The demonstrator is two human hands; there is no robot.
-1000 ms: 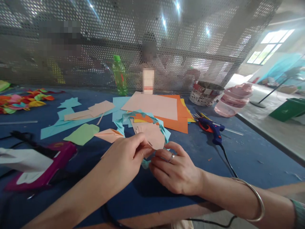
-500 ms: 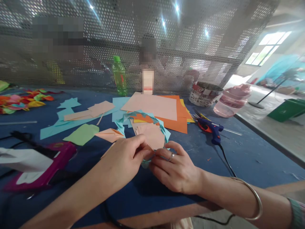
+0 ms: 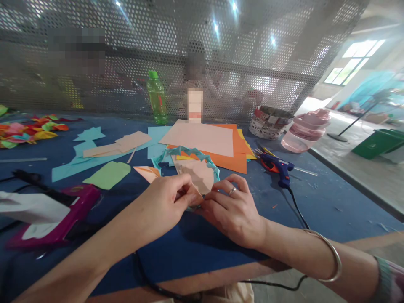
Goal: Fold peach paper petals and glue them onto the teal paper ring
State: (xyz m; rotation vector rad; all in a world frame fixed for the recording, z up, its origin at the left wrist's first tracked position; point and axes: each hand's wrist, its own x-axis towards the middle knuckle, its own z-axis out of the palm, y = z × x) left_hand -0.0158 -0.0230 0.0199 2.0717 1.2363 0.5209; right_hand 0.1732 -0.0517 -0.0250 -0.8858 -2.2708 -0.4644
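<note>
Light-blue paper ring (image 3: pixel 189 150) = the wip; sits near center of blue tabletop (image 3: pixel 318 202), near side btwn the two hands. L hand (image 3: pixel 172 195): thumb + index pinched, no visible gap, on ring's near side. R hand (image 3: pixel 236 214), finger ring + bangle on: fingers (image 3: pixel 217 204) curled in on same spot, tips approx touching L's. Exact contact hidden; can't tell if a loose pc is in the pinch too.

Pale pink pcs (image 3: pixel 202 176) show inside ring outline. Folded peach pc (image 3: pixel 147 173) just beside L hand, partly behind it. Behind ring: pink sheet (image 3: pixel 202 136) on top of orange sheet (image 3: pixel 238 162). L side: green pc (image 3: pixel 109 174), magenta unit (image 3: pixel 86 193) w/ white stuff on it, bright scrap pile (image 3: pixel 30 132) farther back.

R side: glue gun (image 3: pixel 284 172) lying down, cord (image 3: pixel 298 206) running twd near edge. Basket (image 3: pixel 271 124) + pink bottle (image 3: pixel 303 132) side by side behind it. Green bottle (image 3: pixel 157 101) upright at back, by mesh panel (image 3: pixel 240 54).
</note>
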